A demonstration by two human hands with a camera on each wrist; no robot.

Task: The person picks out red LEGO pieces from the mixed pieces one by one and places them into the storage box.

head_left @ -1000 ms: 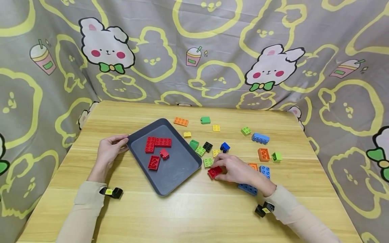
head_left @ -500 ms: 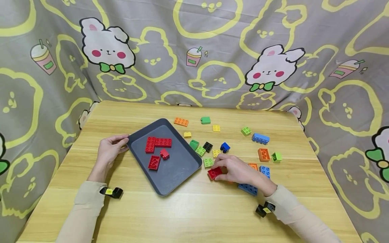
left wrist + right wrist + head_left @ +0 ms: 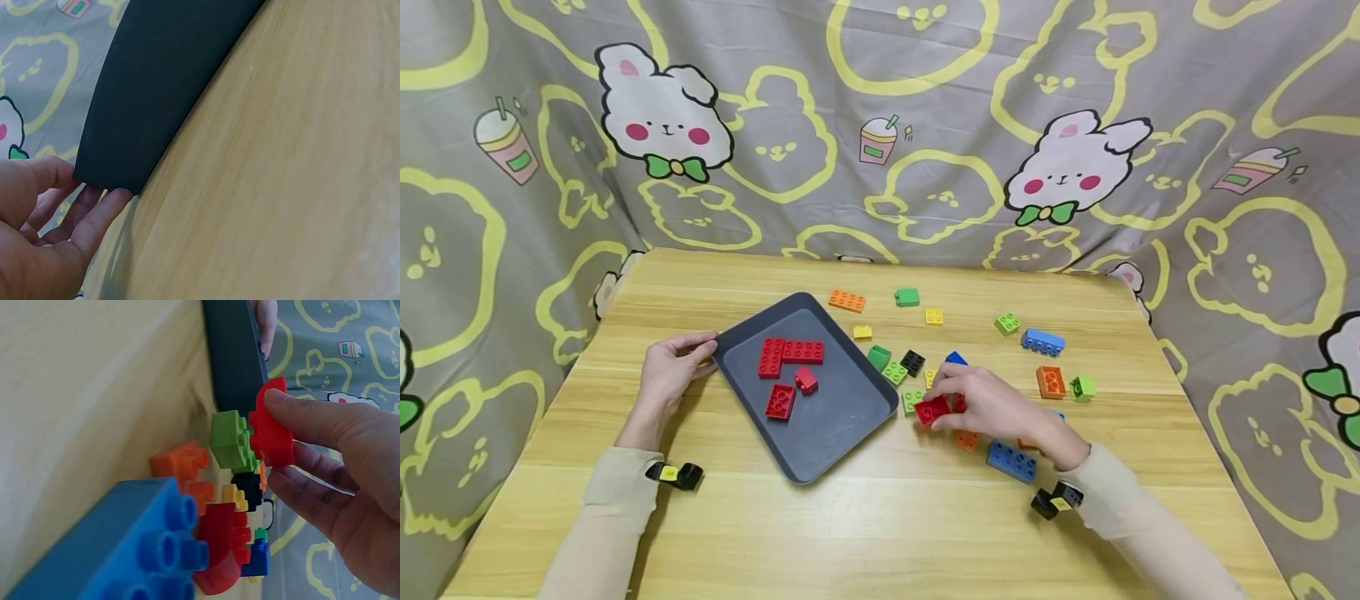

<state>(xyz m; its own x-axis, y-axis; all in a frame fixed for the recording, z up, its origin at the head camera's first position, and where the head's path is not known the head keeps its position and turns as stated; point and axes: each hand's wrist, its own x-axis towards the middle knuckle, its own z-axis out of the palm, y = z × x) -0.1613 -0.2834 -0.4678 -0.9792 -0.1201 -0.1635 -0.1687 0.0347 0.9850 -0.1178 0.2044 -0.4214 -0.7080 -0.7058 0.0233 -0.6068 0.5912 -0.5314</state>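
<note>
My right hand [image 3: 988, 404] pinches a red toy brick [image 3: 932, 411] between thumb and fingers. In the right wrist view that red brick [image 3: 274, 428] is raised off the table, its studs facing a lime green brick [image 3: 228, 439]. A second red brick [image 3: 220, 547] lies below the hand. My left hand [image 3: 670, 375] holds the left corner of a dark grey tray [image 3: 842, 450]. In the left wrist view, its fingertips and thumb touch the tray's corner [image 3: 144, 94]. Inside the tray lie several red bricks, among them a flipped one [image 3: 780, 402] and a small one [image 3: 806, 381].
Loose bricks lie on the wooden table [image 3: 850, 542] right of the tray: a blue brick [image 3: 1011, 461], an orange brick [image 3: 1051, 382], a black brick [image 3: 913, 362], a yellow brick [image 3: 934, 316] and several others. A patterned curtain [image 3: 940, 208] hangs behind the table.
My right hand has lifted the red brick slightly and moved a little away from me, uncovering an orange brick and more of the blue one. The left hand and tray have stayed put.
</note>
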